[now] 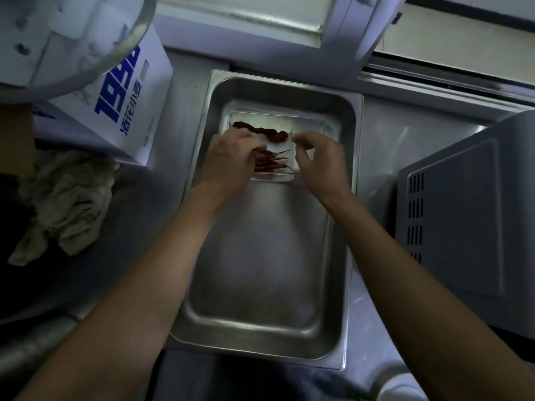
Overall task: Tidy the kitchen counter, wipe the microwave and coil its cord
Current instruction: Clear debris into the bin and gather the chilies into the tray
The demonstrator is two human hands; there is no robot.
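Note:
A deep steel pan (pixel 260 256) lies on the counter in front of me. At its far end sits a small white tray (pixel 278 146) holding dried red chillies (pixel 272 162) and a dark strip of food (pixel 260 130). My left hand (pixel 231 160) rests over the tray's left side, fingers curled at the chillies. My right hand (pixel 318 160) pinches at the tray's right edge. The grey microwave (pixel 463 221) stands to the right, its vented side facing the pan. No cord shows.
A white carton with blue print (pixel 121 102) stands at the back left. A crumpled beige cloth (pixel 66 204) lies on the counter at left. A white appliance (pixel 58 39) overhangs the top left. A window sill (pixel 246 18) runs along the back.

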